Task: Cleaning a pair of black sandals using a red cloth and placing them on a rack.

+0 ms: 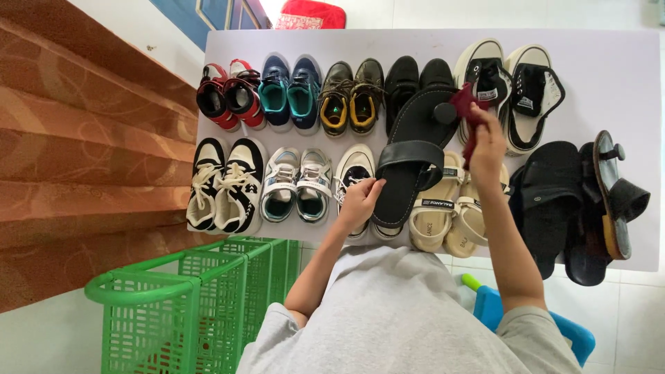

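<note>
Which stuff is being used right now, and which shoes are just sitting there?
In use:
- black sandal, held by the left hand
- dark red cloth, in the right hand

Just sitting:
- red sneakers
- blue sneakers
- beige sandals
- green basket

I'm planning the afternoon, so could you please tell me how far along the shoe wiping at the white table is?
Already done: I cannot tell; the pairs lined up on the white table show no visible sign of wiping. In hand: the left hand holds the black flat toe-post sandal while the right hand presses a dark red cloth on its toe end. Possibly left: its mate, lying on the black slides.
</note>
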